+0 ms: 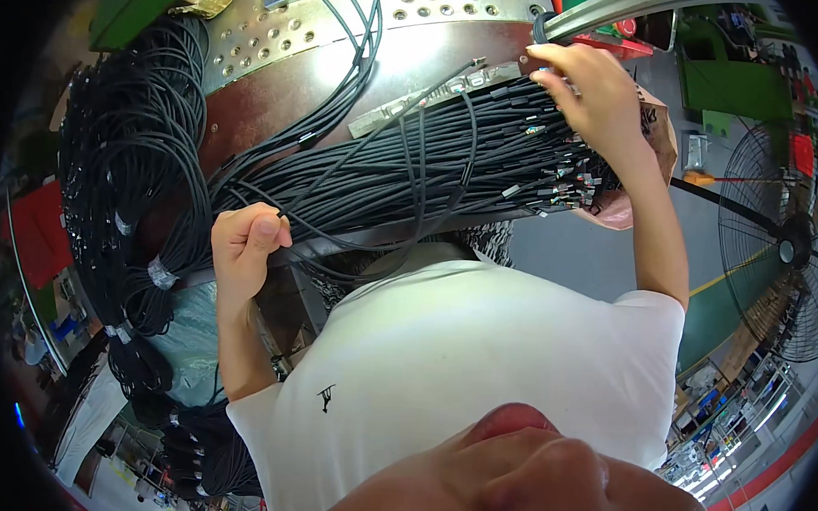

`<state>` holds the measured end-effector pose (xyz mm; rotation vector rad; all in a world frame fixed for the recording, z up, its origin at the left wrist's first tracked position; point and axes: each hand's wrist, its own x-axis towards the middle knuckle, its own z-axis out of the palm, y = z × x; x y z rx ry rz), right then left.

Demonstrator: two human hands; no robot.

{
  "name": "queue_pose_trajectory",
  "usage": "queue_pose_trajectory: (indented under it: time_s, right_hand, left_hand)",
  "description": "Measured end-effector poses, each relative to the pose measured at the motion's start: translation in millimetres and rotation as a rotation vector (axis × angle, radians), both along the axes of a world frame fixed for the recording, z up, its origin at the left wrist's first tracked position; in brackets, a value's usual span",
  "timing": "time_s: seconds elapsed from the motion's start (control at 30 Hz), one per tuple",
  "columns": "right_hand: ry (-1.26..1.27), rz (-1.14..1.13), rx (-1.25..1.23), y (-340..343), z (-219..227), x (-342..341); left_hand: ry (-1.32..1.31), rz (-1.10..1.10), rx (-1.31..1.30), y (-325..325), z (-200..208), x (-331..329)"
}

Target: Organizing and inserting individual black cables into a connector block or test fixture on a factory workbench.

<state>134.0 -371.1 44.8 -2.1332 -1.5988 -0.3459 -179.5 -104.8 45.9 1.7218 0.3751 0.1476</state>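
My left hand (pixel 246 242) is closed in a fist at the left end of a long bundle of black cables (pixel 367 175). A black cable comes out beside its thumb and runs off to the right; how the fingers grip it is hidden. Above the bundle's right end, my right hand (pixel 598 94) is raised with thumb and forefinger apart, nothing visible between them. It is close to the end of a metal bar (pixel 616 18). Small metal connectors (pixel 570 185) cluster at the bundle's right end. A metal fixture strip (pixel 388 117) lies along its far side.
Coiled black cables (pixel 149 103) hang in a thick mass at the left. A perforated metal plate (pixel 281 41) covers the back of the bench. Loose cables (pixel 359 63) cross it. On the right are a brown paper bag (pixel 657 139) and a standing fan (pixel 784 247).
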Motion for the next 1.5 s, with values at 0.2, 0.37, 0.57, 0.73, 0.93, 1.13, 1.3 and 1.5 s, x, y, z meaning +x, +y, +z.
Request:
queue_pose_trajectory:
  time_s: [0.2,0.37,0.57,0.73,0.93,1.13,1.3,1.5]
  right_hand:
    - [-0.029,0.087,-0.078,40.9,-18.5,-1.9]
    - [-0.134,0.174,-0.231,51.0,-19.3,3.9]
    - [-0.054,0.162,-0.002,34.4,-11.6,-15.9]
    - [0.464,0.051,0.025,34.5,-35.0,-22.5]
    - [0.464,0.059,0.009,32.7,-34.6,-21.9]
    - [0.398,0.143,-0.050,34.6,-36.8,-15.6]
    - [0.579,0.164,-0.047,38.8,-35.2,-12.4]
    - [0.630,0.143,-0.063,34.6,-36.4,-10.0]
  left_hand:
    - [-0.043,0.007,-0.024,1.0,-3.8,-0.3]
    - [-0.144,0.051,-0.064,-0.2,-8.0,1.0]
    - [-0.068,-0.377,-0.040,0.5,3.5,25.0]
    - [-0.036,-0.390,-0.055,0.8,7.9,40.1]
    - [0.027,-0.338,0.089,17.4,18.0,49.3]
    - [0.090,-0.258,0.021,46.6,5.2,101.3]
    - [-0.102,0.142,-0.409,73.7,-33.4,161.0]
    - [-0.236,-0.002,-0.685,44.6,-58.7,209.2]
